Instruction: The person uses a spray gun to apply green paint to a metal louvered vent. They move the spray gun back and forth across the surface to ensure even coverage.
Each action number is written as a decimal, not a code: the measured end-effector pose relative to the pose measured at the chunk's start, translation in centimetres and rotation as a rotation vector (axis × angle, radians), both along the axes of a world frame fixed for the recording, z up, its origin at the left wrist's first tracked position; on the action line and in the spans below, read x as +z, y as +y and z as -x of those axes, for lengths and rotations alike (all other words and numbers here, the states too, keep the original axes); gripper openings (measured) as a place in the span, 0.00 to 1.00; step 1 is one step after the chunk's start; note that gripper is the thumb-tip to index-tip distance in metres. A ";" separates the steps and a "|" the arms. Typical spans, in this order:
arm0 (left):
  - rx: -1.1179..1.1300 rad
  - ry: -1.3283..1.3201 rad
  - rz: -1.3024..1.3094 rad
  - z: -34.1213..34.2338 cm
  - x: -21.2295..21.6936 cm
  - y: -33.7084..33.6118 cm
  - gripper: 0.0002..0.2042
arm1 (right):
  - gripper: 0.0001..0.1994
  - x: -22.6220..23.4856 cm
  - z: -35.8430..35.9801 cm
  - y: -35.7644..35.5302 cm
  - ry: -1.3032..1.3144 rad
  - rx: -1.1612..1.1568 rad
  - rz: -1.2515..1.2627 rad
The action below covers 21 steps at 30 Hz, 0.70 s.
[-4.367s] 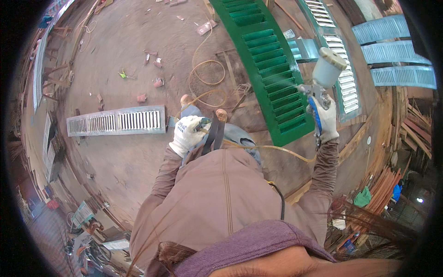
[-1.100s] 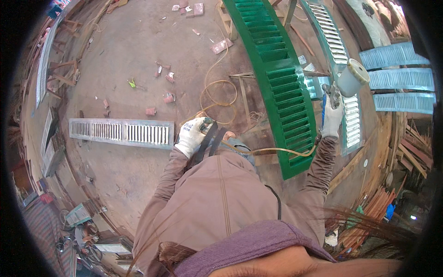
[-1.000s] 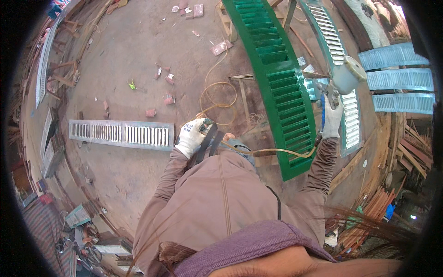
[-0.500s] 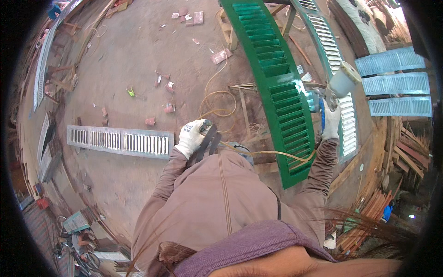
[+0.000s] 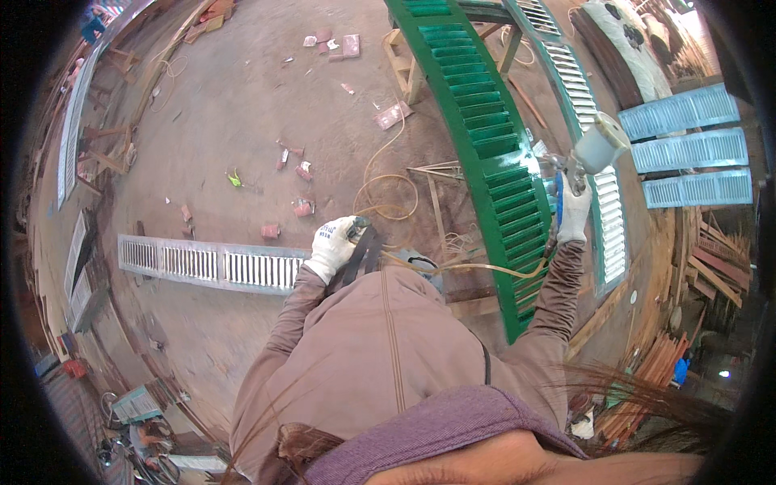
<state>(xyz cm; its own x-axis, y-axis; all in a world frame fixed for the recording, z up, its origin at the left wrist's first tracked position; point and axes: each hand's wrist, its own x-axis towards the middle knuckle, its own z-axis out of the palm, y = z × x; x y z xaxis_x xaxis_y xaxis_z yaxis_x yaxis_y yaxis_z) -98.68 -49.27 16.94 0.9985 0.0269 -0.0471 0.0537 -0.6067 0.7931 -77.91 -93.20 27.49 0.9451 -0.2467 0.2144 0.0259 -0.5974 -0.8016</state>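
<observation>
My right hand [image 5: 574, 212], in a white glove with a blue patch, is closed round the grip of a spray gun [image 5: 575, 174]. A pale grey paint cup [image 5: 598, 147] sits tilted on top of the gun. The gun's front points at the right edge of a long green louvred panel [image 5: 495, 167], where the paint shines wet. A yellowish hose [image 5: 485, 266] runs across my front toward the right forearm. Near my waist my left hand [image 5: 330, 248], gloved in white, is closed on a dark strap [image 5: 361, 252]; its fingertips are partly hidden.
A bare metal louvred panel [image 5: 212, 262] lies at left, and a green-edged one [image 5: 605, 202] runs along the right. Three pale blue panels [image 5: 687, 149] lie farther right. Wooden trestles [image 5: 402, 69] support the green panel. Hose loops [image 5: 388, 196] and red scraps [image 5: 304, 208] litter the floor.
My view has shifted slightly, so the panels and floor scraps sit lower and farther right. The spray gun has come a little closer to the green panel. Both hands keep their grip.
</observation>
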 end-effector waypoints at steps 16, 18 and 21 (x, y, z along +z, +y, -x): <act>-0.076 0.117 0.032 -2.3 -2.1 3.0 0.14 | 0.15 1.5 0.6 5.0 0.151 0.007 -0.337; -0.082 0.131 0.010 -3.2 -2.1 3.2 0.14 | 0.15 2.7 0.2 7.3 0.248 0.122 -0.392; -0.075 0.020 -0.020 -5.2 -1.6 3.4 0.11 | 0.18 1.8 -1.3 8.0 0.210 0.093 -0.203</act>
